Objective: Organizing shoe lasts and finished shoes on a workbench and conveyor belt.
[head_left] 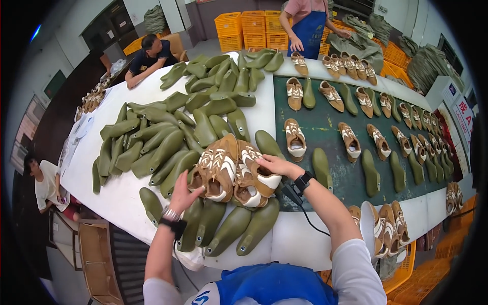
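Observation:
Between my two hands sits a bunch of brown and white lace-up sneakers (216, 170), above green shoe lasts at the table's near side. My left hand (182, 197) grips the bunch from the left, its thumb over a shoe's heel. My right hand (277, 166) clasps the right side, fingers on a shoe's collar. Below and around the sneakers lie several green lasts (230, 231) with their toes toward my body. A large heap of lasts (157, 140) spreads over the white tabletop (129, 203) to the left and beyond.
To the right, a dark green belt (325, 114) carries rows of sneakers (295, 140) and lasts (371, 173). More sneakers (389, 229) stand at its near edge. A person in a blue apron (308, 28) stands across; two others sit left. Orange crates (252, 23) are stacked behind.

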Demonstrator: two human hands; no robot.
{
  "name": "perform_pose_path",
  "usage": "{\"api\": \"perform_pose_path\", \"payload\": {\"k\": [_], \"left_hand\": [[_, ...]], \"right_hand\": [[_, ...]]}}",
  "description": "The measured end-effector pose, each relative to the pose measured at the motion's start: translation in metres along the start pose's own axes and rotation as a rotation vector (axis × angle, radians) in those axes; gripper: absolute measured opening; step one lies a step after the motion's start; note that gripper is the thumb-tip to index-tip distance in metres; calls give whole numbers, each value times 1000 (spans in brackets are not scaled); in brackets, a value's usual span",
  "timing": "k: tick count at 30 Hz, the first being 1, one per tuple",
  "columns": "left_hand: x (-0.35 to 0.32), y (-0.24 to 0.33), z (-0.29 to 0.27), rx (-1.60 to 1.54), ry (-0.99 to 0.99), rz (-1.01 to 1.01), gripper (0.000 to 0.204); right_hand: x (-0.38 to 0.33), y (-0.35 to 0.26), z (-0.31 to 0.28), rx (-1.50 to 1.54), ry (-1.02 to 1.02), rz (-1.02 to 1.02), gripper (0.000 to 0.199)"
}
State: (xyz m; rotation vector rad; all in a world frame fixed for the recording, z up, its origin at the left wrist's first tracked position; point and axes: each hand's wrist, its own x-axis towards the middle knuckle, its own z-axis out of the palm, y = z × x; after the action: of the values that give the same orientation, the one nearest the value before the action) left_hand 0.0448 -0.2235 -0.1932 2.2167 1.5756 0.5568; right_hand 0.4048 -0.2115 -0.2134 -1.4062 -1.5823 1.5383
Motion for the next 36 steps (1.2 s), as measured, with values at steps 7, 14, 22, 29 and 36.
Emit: {"api": "perform_pose_path", "payload": {"k": [7,14,22,29,36], "left_hand": [[66,-15,38,-344,-322,-284,100],[34,-38,43,-1026,-686,-702,57],[-7,17,19,-1459,-493,-457,49],[-66,160,62,-1386,-607,-126,67],[-121,210,155,-910,-964,-224,103]], "right_hand": [[-17,-8,23,13,56,42,72],[-8,-35,76,365,-85,-25,84],[-72,-40,71,582,-96,-146,79],[-258,-14,39,363,242,-286,84],[-375,108,69,73,671,134,75]]}}
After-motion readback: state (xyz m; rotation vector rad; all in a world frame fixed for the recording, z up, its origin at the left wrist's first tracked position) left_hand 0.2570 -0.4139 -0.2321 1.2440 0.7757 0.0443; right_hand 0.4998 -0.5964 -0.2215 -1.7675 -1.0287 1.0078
